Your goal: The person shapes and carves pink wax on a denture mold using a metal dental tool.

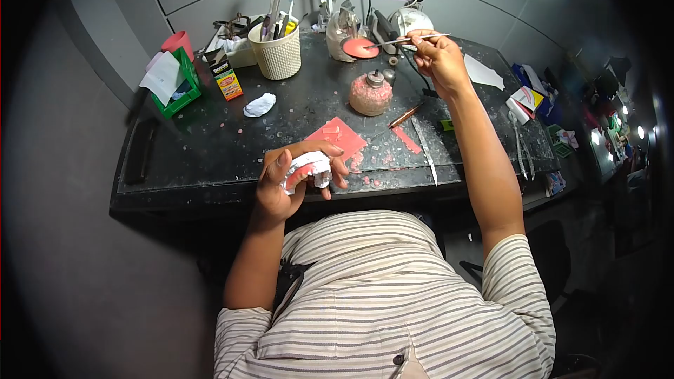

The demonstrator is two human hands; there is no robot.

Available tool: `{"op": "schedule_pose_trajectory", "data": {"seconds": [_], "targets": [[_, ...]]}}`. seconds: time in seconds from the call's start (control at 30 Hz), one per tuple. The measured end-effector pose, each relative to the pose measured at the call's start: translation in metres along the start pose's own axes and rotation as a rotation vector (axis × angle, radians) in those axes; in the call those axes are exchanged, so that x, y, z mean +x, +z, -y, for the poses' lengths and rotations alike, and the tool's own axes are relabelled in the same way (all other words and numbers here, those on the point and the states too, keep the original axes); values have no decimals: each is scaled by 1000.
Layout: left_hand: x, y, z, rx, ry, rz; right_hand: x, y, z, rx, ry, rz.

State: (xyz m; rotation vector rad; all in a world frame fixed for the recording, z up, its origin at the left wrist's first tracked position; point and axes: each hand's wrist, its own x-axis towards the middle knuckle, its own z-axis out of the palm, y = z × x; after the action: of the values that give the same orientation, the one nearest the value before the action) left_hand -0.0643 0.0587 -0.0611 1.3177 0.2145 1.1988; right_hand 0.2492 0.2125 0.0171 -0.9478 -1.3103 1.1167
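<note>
My left hand [275, 181] is wrapped around a white plaster dental model [311, 167] with pink wax along its ridge, held above the bench's front edge. Farther back on the right, my right hand [441, 62] pinches a thin metal wax carver [404, 41]. The carver's tip points left and reaches a round dish of pink wax [357, 49]; whether it touches the wax I cannot tell. Below that dish stands a round spirit burner [369, 95] coated with pink bits. A pink wax sheet [338, 139] lies just beyond my left hand.
On the dark bench [210, 147] lie a knife [424, 149], a brown-handled tool [404, 116] and a wax strip [407, 140]. A woven cup of tools [276, 56], a small box [225, 77], a green bin [179, 91] and white crumpled material [259, 105] stand left.
</note>
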Motion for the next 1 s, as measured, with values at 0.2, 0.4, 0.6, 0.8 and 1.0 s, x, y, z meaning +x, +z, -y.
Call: {"op": "schedule_pose_trajectory", "data": {"seconds": [0.2, 0.4, 0.6, 0.8, 1.0], "targets": [[0, 0, 0, -8, -4, 3, 1, 0, -2, -13, -37, 13], [1, 0, 0, -8, -3, 10, 1, 1, -2, 12, -20, 33], [0, -1, 1, -41, 0, -7, 0, -1, 0, 165, 25, 0], [1, -1, 1, -35, -17, -22, -33, -17, 15, 51, -135, 70], [2, 2, 0, -36, -7, -42, -36, -17, 12, -12, -147, 53]]}}
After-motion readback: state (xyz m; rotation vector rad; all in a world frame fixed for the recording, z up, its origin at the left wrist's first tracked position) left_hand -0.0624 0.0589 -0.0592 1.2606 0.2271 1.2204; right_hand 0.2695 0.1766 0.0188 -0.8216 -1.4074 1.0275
